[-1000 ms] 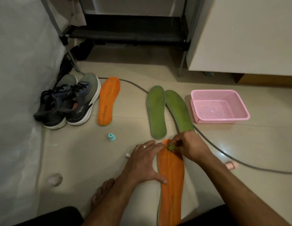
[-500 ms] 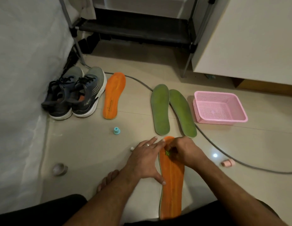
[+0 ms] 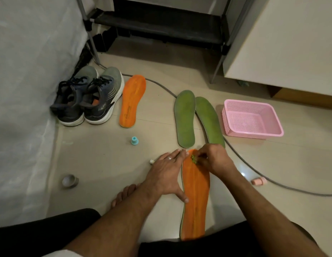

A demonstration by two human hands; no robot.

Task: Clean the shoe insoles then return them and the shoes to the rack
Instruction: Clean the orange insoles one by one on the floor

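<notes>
- We look down from a head-worn camera at a tiled floor (image 3: 180, 71) where a person sits, a bare foot (image 3: 124, 195) showing beside the left forearm.
- We see the left hand (image 3: 167, 175) lying flat with fingers straight and thumb spread, pressing the left edge of an orange insole (image 3: 195, 201) that lies lengthwise just in front of the person.
- We see the right hand (image 3: 215, 160) with fingers curled, pinching a small green scrubbing thing (image 3: 194, 159) against the insole's toe end; what it is we cannot tell.
- A second orange insole (image 3: 132, 101) lies just beside a pair of grey running shoes (image 3: 89, 97) at the left.
- Two green insoles (image 3: 195, 117) lie side by side beyond the hands, over a grey cable (image 3: 273, 182).
- A pink plastic basket (image 3: 254, 134) sits to their right.
- A dark shoe rack (image 3: 161, 25) stands at the far end.
- A teal cap (image 3: 135, 140) stands near the left hand.
</notes>
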